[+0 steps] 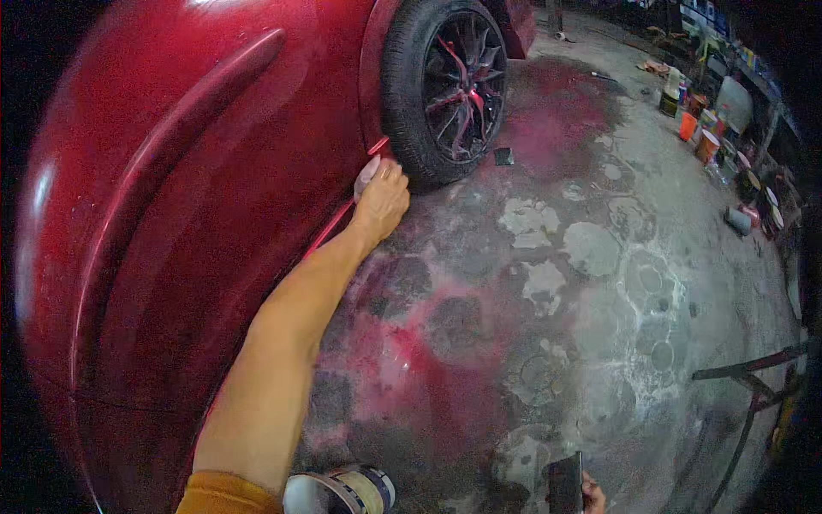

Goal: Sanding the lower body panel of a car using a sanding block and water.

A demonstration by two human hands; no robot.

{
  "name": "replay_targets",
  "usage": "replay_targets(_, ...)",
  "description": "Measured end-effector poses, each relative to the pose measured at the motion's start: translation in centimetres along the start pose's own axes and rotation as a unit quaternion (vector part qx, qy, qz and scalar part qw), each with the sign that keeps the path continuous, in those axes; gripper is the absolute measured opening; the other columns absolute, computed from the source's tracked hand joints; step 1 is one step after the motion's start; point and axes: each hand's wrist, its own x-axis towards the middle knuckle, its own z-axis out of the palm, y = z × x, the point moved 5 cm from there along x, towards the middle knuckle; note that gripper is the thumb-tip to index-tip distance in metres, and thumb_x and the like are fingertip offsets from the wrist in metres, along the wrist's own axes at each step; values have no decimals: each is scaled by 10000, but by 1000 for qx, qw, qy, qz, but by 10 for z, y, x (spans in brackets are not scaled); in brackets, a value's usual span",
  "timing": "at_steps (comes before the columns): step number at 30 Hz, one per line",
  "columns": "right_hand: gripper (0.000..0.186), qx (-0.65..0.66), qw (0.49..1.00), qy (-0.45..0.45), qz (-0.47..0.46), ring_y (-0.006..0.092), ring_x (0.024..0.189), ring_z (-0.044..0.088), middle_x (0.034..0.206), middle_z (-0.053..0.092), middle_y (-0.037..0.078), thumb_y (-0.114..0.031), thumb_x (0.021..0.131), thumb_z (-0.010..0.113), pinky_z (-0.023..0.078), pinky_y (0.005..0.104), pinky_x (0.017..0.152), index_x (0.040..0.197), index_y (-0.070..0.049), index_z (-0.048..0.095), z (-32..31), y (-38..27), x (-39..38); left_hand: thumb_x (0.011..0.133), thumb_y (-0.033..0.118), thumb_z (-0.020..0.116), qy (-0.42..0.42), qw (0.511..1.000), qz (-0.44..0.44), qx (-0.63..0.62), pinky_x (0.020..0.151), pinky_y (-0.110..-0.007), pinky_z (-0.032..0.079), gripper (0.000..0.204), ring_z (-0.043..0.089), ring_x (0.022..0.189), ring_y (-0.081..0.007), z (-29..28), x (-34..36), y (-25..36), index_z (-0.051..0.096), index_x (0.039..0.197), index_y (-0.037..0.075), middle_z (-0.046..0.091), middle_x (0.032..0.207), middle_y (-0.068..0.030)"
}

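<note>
My left hand [385,195] reaches forward to the lower edge of a red car body panel [214,171], just behind a wheel [462,90]. Its fingers are closed around a pale, pinkish-white piece [367,177] pressed to the panel; whether it is a cloth or a pad I cannot tell. A bright red strip [330,230] runs along the panel's bottom edge beside my wrist. At the lower picture edge, my right hand [592,495] shows only its fingers, gripping a dark, flat rectangular piece [565,481] held upright.
A round tub with a pale label [370,488] stands by my left elbow. The concrete floor [591,248] carries red paint stains. A small dark square [503,157] lies near the tyre. Buckets and containers [707,146] line the far right; a dark metal stand [749,377] is nearer.
</note>
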Motion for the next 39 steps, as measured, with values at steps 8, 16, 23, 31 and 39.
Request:
replay_targets(8, 701, 28, 991, 122, 53, 406, 916, 714, 1140, 710, 252, -481, 847, 543, 597, 550, 752, 1342, 13, 589, -54, 59, -59, 807, 228, 657, -37, 906, 158, -390, 1006, -504, 418, 194, 531, 1145, -337, -109, -73, -37, 764, 891, 91, 631, 1052, -103)
replay_targets(16, 656, 23, 988, 125, 92, 414, 888, 703, 1065, 723, 227, -454, 809, 626, 589, 555, 726, 1290, -8, 628, -23, 30, -79, 946, 275, 593, -1, 1000, 22, -18, 915, -473, 436, 158, 533, 1061, -265, -65, -33, 7, 702, 949, 161, 607, 1057, -71)
replay_targets(23, 679, -37, 990, 109, 79, 416, 934, 695, 1133, 706, 235, -471, 798, 665, 574, 578, 838, 1285, 2, 629, -39, 8, -82, 850, 255, 610, -60, 886, 144, -436, 1055, -567, 405, 402, 452, 1334, -401, -145, -272, -95, 694, 1177, 36, 558, 1305, -167)
replay_targets(31, 651, -20, 1000, 9, 22, 434, 928, 713, 1164, 675, 300, -319, 784, 582, 611, 518, 789, 1283, 98, 555, 70, 10, -53, 816, 236, 633, -93, 877, 187, -433, 958, -518, 441, 318, 521, 1235, -397, -170, -376, -125, 754, 1016, 20, 605, 1207, -183)
replay_targets(39, 584, -27, 991, -120, 49, 382, 932, 719, 1200, 675, 278, -338, 901, 536, 612, 520, 679, 1299, 87, 577, 126, 37, -36, 843, 210, 640, -106, 937, -108, -314, 908, -542, 450, 270, 528, 1034, -312, -129, -194, -55, 724, 1039, 43, 592, 1163, -117)
